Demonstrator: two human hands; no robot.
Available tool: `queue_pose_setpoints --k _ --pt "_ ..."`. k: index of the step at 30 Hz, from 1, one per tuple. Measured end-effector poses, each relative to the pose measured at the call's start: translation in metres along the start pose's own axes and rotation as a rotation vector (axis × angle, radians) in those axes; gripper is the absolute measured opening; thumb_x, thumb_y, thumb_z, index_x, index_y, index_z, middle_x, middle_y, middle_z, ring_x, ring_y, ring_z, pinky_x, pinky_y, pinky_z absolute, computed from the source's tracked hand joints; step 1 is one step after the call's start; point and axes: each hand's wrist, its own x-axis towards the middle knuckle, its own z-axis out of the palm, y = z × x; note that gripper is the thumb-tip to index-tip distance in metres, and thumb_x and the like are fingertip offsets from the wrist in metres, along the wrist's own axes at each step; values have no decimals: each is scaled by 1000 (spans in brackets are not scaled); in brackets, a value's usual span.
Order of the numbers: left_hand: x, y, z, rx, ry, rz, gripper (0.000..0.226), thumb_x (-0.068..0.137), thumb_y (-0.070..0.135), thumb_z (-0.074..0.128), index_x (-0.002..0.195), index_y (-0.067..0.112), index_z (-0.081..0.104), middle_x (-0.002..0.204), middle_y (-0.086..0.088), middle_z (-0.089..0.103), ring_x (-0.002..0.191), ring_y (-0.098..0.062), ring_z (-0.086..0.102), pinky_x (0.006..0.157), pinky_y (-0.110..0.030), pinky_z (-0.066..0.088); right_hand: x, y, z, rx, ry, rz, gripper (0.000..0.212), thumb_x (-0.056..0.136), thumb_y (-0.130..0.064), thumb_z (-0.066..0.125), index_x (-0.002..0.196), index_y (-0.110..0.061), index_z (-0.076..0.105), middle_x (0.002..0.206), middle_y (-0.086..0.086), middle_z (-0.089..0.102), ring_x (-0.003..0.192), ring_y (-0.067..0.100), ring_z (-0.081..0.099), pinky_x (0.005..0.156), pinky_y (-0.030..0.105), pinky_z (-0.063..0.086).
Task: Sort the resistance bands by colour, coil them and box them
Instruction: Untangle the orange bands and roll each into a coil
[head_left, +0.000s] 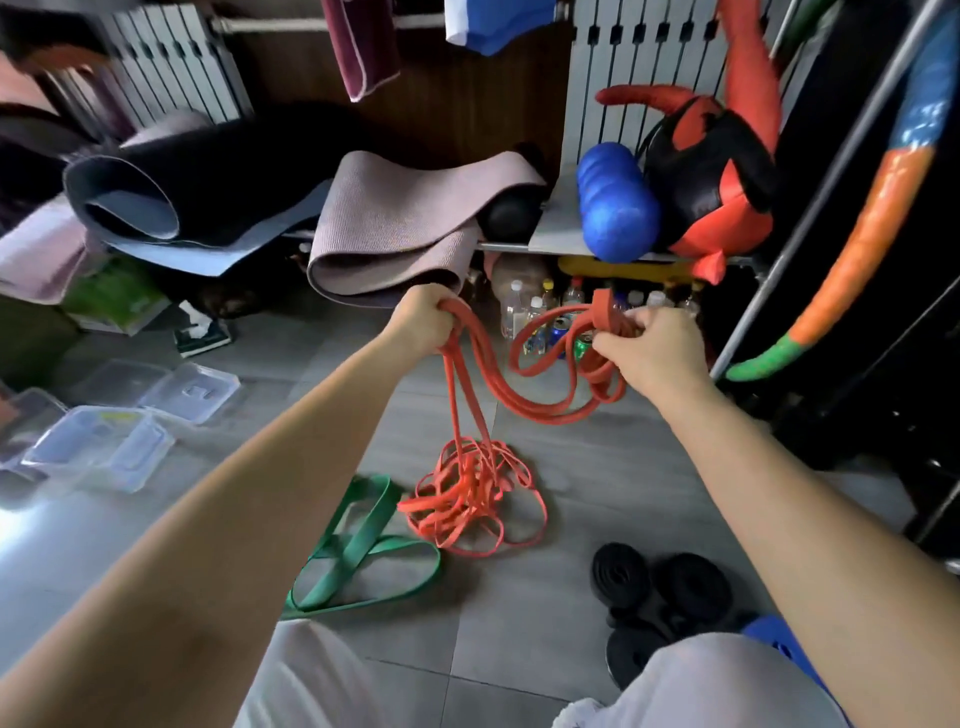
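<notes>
At frame centre, flat orange bands (545, 415), looped and tangled, clenched in the left hand (423, 322), pinched by the right hand (654, 353).

Grey tiled floor (545, 623), white radiator (644, 67)

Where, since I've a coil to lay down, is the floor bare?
Bare tile lies between the orange pile and the black coils, and between the clear boxes and the hanging orange bands. Crowded by the bottles.
</notes>
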Motion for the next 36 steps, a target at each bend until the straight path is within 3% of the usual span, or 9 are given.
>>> queue_pose_setpoints --k 5,11,15,18,21,23,27,31,36 --pt "-4 -14 7 -310 203 -70 18 87 0 48 81 4 64 68 -7 63 55 -15 61 55 -29 55 1 11 3 185 6 81 7 82 -9 65 75 -10 62 39 -15 54 34 -9 49 36 5 32" --pt "-13 -66 32 323 -105 -83 21 89 11 53 99 12 71 75 -8 62 74 -30 60 68 -31 47 9 31 37 172 -74 193 17 82 -16 63 66 -15 62 42 -12 56 36 -11 51 43 9 41" --pt "2 -97 43 267 -30 -219 24 90 8 48 98 12 70 81 -10 67 77 -31 69 72 -35 58 18 50 66 207 -58 282 13 83 -13 62 70 -14 60 53 -4 54 29 -5 47 30 7 28" --pt "28 -121 56 94 53 -295 24 86 2 53 102 11 69 85 -12 69 80 -29 70 77 -39 58 35 69 93 229 3 339 25 81 -18 64 60 -21 53 55 -2 62 36 -1 50 35 9 35" --pt "44 -153 76 45 49 -351 49 84 10 65 131 14 53 107 -10 64 93 -29 66 84 -40 55 50 95 129 233 -1 355 30 82 -17 65 56 -22 51 42 -11 58 34 -6 50 40 11 43" --pt "38 -184 98 58 13 -418 60 82 13 67 138 14 44 117 -10 57 100 -32 63 87 -40 53 56 118 157 196 -15 370 30 80 -18 66 53 -23 53 53 -2 62 38 -4 54 54 26 53" --pt "-14 -245 169 277 -442 -400 22 86 20 61 94 1 68 92 -19 67 92 -34 63 71 -30 42 59 172 216 66 -163 430 25 78 -25 69 56 -20 59 58 3 63 57 15 62 65 40 55" --pt "-76 -300 231 411 -799 -550 30 88 31 52 105 10 64 100 -21 67 94 -37 65 72 -37 52 45 220 261 -16 -289 405 19 79 -27 68 65 -15 64 72 12 70 70 27 67 63 34 48" --pt "-95 -340 241 206 -412 -931 48 86 50 55 109 8 50 94 -14 66 86 -32 68 69 -38 56 28 260 305 -195 -390 310 20 75 -31 70 84 -15 60 84 8 69 80 31 63 67 35 47"
